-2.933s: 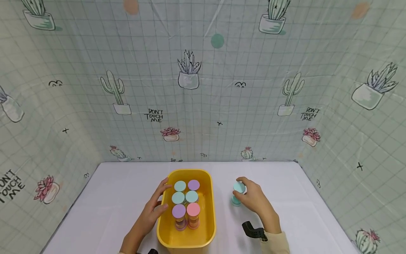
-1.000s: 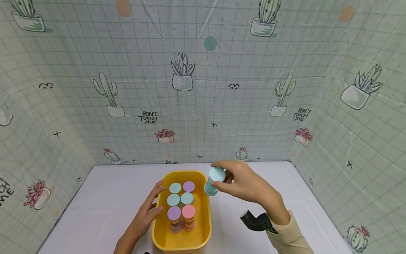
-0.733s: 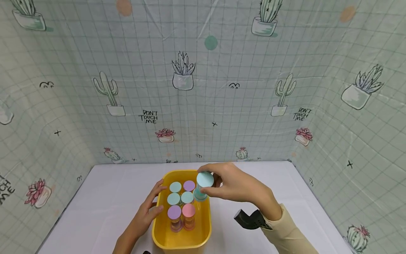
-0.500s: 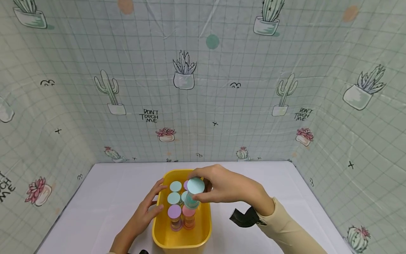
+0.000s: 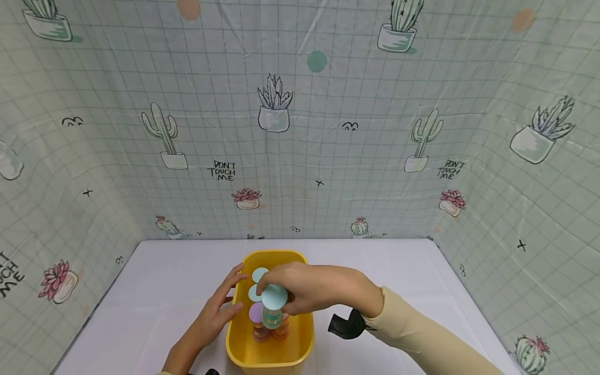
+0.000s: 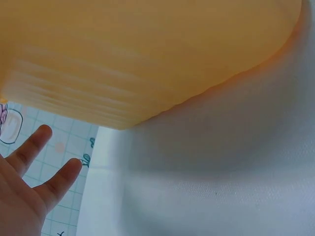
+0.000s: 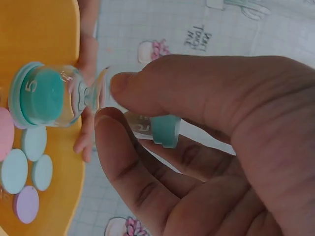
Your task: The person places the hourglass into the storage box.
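Observation:
A teal-capped sand timer, roughly upright, is pinched between the thumb and fingers of my right hand. It is above the yellow tub, over the near part of the group inside. In the right wrist view the glass waist and teal sand of the timer show clearly. Inside the tub stand a purple-capped timer, teal-capped timers and a pink one, partly hidden by the right hand. My left hand touches the tub's left side with spread, mostly straight fingers.
A white cloth-covered table surrounds the tub. Patterned grid curtains with cactus drawings close off the back and both sides. A black wrist camera mount juts out below the right wrist.
My right hand has lifted the teal timer off the table at the right, carried it left across the tub's rim, then toward the near side. The left hand stays at the tub.

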`<state>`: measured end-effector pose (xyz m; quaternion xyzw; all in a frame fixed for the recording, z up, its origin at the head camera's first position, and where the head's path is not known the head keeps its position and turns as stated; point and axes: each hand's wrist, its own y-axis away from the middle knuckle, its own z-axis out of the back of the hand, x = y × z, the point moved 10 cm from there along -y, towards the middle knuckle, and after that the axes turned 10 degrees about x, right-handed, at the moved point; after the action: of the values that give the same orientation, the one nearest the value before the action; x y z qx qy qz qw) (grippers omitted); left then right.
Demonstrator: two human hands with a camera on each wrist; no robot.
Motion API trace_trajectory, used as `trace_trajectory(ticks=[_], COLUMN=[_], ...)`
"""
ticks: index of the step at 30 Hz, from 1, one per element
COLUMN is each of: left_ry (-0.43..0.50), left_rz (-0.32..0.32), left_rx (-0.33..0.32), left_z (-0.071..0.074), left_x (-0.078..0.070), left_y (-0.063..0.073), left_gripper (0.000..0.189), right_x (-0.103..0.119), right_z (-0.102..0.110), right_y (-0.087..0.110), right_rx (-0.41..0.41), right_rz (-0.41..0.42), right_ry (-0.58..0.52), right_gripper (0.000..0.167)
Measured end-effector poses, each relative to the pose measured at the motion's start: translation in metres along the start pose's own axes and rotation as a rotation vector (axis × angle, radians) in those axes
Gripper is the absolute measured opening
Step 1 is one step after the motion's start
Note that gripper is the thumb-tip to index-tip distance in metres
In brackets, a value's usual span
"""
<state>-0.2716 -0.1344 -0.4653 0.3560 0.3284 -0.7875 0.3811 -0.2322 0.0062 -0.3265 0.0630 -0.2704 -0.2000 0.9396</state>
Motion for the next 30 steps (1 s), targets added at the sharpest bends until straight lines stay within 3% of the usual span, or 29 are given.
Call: trace_trajectory(ticks=[9,19,24,30], left_ry=[-0.048,-0.048,-0.036,-0.037], left_rz=[0.019,0.014,0.016,0.02], left_rx=[0.03,0.043,0.046,0.046], left_z=[0.003,0.002,0.002,0.003], left_x=[-0.002,0.0,-0.001,-0.001], left_y=[-0.001,-0.001,-0.001,-0.002], left_gripper=[0.051,0.052,0.05,0.05], right_x=[0.008,0.005,0.001,-0.003], right_z=[-0.014,-0.025,-0.037,-0.053], right_y=[-0.012,-0.024,-0.031,-0.042], right_rx=[0.1,0.137,0.18,0.219], right_rz=[0.003,0.063,0.047,0.047], right_ry=[0.113,0.042,0.027,0.085], right_gripper=[0.038,0.032,0.034,0.036])
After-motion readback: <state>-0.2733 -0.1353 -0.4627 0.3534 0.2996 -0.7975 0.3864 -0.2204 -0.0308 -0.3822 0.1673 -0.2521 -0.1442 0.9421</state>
